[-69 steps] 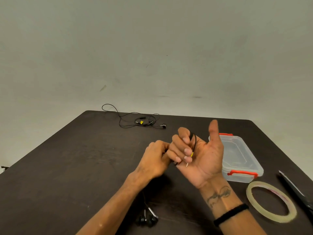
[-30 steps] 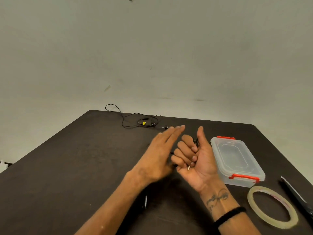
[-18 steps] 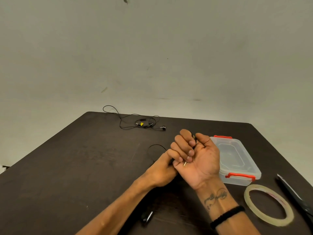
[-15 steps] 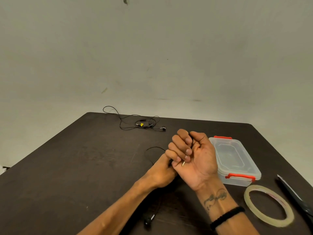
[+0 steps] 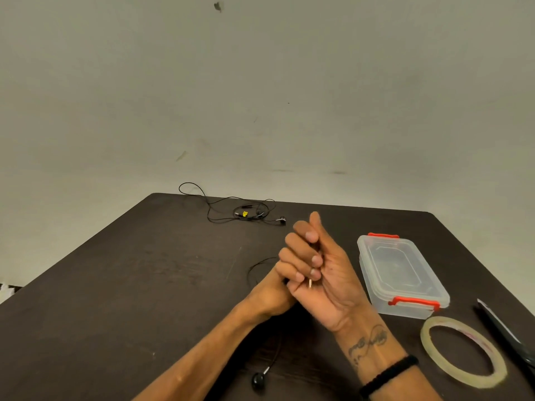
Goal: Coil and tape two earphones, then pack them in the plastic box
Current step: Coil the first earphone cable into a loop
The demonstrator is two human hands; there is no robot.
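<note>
Progress check: you're on earphone number one, mid-coil, so most of the job is ahead of you. Your right hand is palm up with its fingers curled round the black cable of the first earphone, the metal jack tip poking out under the fingertips, while your left hand is tucked behind it; looks like it's feeding cable, but its fingers are hidden, so I can't tell what it grips. One loop of slack arcs out just left of your hands, and an earbud hangs on its wire down by your left forearm, so there's a fair bit left to wind. The second earphone sits in a loose tangle at the far edge of the table, well apart from you and untouched. Nothing's taped yet: the tape roll lies flat near your right wrist with the scissors just beside it. The clear plastic box with red latches sits right of your hand, lid on, and it looks empty as far as I can see through it.
</note>
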